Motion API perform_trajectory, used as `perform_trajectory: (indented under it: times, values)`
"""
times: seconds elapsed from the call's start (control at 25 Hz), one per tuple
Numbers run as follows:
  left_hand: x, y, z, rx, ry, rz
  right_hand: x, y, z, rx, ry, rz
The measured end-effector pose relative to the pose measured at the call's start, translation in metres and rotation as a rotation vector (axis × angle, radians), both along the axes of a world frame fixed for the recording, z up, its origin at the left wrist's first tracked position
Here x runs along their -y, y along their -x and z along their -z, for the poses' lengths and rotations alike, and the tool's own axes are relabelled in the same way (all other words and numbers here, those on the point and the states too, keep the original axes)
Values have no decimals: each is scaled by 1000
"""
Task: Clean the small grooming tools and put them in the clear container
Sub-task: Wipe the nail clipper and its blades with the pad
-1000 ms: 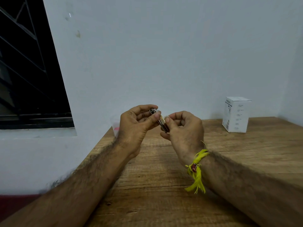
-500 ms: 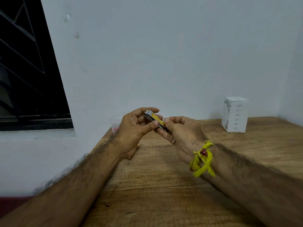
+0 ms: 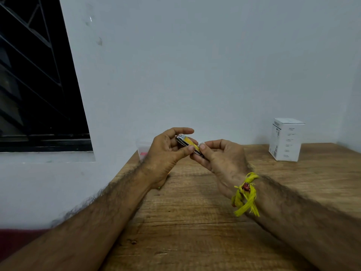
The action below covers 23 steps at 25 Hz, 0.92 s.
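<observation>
Wooden table [image 3: 195,222] against a pale wall, both hands raised above it with a nail clipper [image 3: 188,143].

The left hand [image 3: 166,153] pinches the yellow-faced clipper between thumb and curled fingers; the right hand [image 3: 220,157] pinches its nearer end, perhaps with a white scrap. The clear container [image 3: 143,148] sits just behind the left fingers.

Head view looks forward and down, close over table [image 3: 195,231].

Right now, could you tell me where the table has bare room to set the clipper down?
Bare wood lies between the two forearms, and between the right hand and the white box. It is crowded behind the left hand, near the clear container.
</observation>
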State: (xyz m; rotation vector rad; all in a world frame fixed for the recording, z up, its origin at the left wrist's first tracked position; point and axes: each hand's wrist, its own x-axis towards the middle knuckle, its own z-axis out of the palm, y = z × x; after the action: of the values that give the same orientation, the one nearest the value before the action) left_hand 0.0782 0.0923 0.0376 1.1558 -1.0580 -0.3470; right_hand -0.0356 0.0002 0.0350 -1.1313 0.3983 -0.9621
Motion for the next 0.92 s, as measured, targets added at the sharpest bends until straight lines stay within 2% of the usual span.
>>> perform_trajectory:
  times: [0.12, 0.32, 0.4, 0.56, 0.76, 0.92]
  values:
    - [2, -2, 0, -48, 8, -5, 3, -2, 1, 20, 14, 25]
    - [23, 26, 13, -489, 105, -108, 8, -6, 4, 38, 89, 132]
    - [25, 30, 14, -542, 97, -125, 9, -8, 7, 7, 127, 138]
    - [20, 14, 11, -446, 17, -230, 15, -9, 14, -56, 119, 92]
    - [16, 7, 17, -132, -224, -382, 23, -7, 23, -221, 358, 256]
    - [14, 2, 17, 174, -320, -470, 23, -14, 27, -285, 403, 311]
